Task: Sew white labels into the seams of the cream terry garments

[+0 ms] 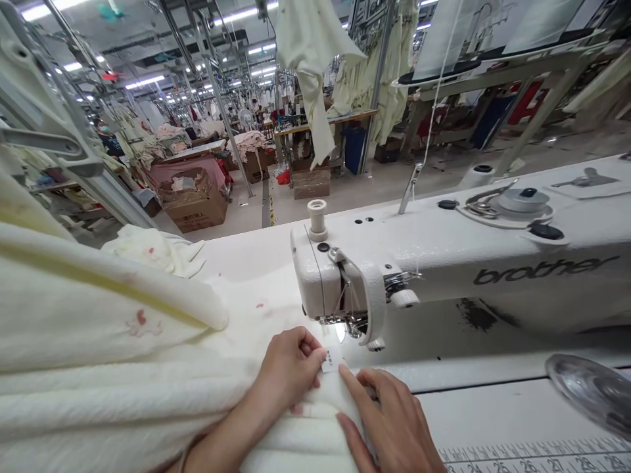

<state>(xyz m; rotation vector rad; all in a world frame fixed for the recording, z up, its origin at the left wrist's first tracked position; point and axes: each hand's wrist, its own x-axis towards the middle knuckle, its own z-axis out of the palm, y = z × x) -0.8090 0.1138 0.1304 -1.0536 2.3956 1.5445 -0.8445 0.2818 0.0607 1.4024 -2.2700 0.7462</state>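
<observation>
A cream garment (113, 368) lies bunched across the table in front of a white Brother sewing machine (444, 263). My left hand (288, 368) is closed, pinching a small white label (331, 360) against the fabric edge just in front of the needle area (351, 327). My right hand (389, 420) rests on the fabric to the right of the label, its forefinger stretched toward the label and pressing the cloth down.
A printed ruler (537, 456) runs along the table's front right edge. A shiny metal disc (589, 391) sits at the right. Cardboard boxes (194, 203), hanging cream garments (315, 72) and other workstations fill the factory floor behind.
</observation>
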